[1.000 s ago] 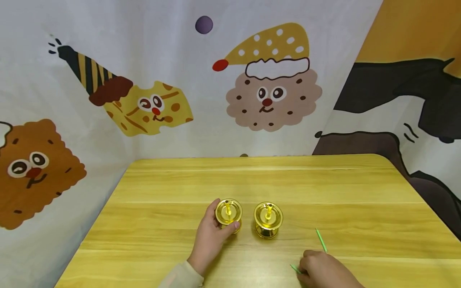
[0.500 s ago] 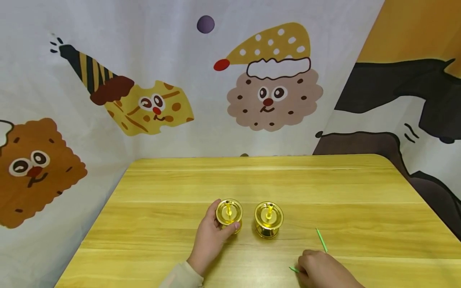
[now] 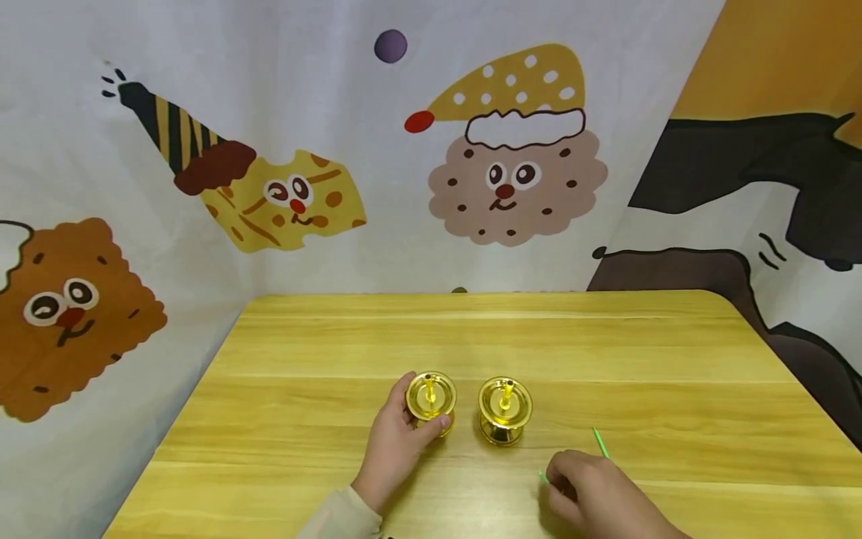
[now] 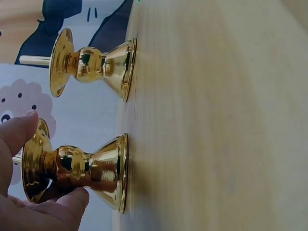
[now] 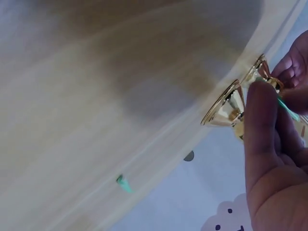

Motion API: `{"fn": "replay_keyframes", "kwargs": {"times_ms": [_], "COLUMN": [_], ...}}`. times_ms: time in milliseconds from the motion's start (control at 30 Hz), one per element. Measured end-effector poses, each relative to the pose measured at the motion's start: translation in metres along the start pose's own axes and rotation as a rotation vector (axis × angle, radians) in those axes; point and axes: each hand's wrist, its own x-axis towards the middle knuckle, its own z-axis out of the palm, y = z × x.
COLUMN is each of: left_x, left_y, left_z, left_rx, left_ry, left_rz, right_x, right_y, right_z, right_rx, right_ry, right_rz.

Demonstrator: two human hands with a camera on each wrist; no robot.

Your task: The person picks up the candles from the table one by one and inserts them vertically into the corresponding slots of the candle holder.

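Note:
Two gold candlesticks stand upright on the table, each with a round dish and a thin upright tube. My left hand (image 3: pixel 390 453) grips the left candlestick (image 3: pixel 432 397); in the left wrist view, thumb and fingers lie about its dish and neck, and its base sits on the tabletop. Just apart from it is the right candlestick (image 3: pixel 505 412), untouched. My right hand (image 3: pixel 599 490) pinches a thin green stick (image 5: pixel 288 109), whose tip shows past the fingers in the head view. Behind that hand, a second green stick (image 3: pixel 601 442) lies on the table, partly hidden.
The wood-grain table (image 3: pixel 303 337) reaches back to a white cloth (image 3: pixel 397 217) printed with cartoon biscuits and cheese. The cloth also hangs along the table's left side.
My right hand has lifted slightly and shifted left with the green stick between its fingers. The left hand keeps its hold, and both candlesticks stay in place.

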Motion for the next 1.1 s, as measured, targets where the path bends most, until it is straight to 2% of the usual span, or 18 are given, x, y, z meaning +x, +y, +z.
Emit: {"fn": "replay_keyframes", "kwargs": {"times_ms": [133,300,467,567,767,1100], "left_x": [0.0,0.0,0.0,0.0,-0.001,0.0], "left_y": [-0.001,-0.001,-0.001,-0.001,-0.002,-0.001], "left_z": [-0.001,-0.003,-0.004,-0.004,-0.004,-0.002], "left_rx": [0.002,-0.002,-0.007,-0.009,-0.009,0.025], "left_ry": [-0.003,0.002,-0.001,0.0,0.0,0.0], "left_rz": [-0.003,-0.009,-0.009,-0.008,-0.004,0.019], "right_x": [0.004,0.013,0.024,0.031,0.042,0.051], "right_y": [-0.005,-0.011,-0.023,-0.031,-0.045,-0.057], "right_z": [0.004,0.01,0.014,0.015,0.016,0.016], "right_rx": [0.004,0.012,0.009,0.0,0.066,0.104], "right_ry": [0.1,0.241,0.34,0.359,0.34,0.376], "right_rz": [-0.037,-0.142,-0.241,-0.251,-0.24,-0.241]}}
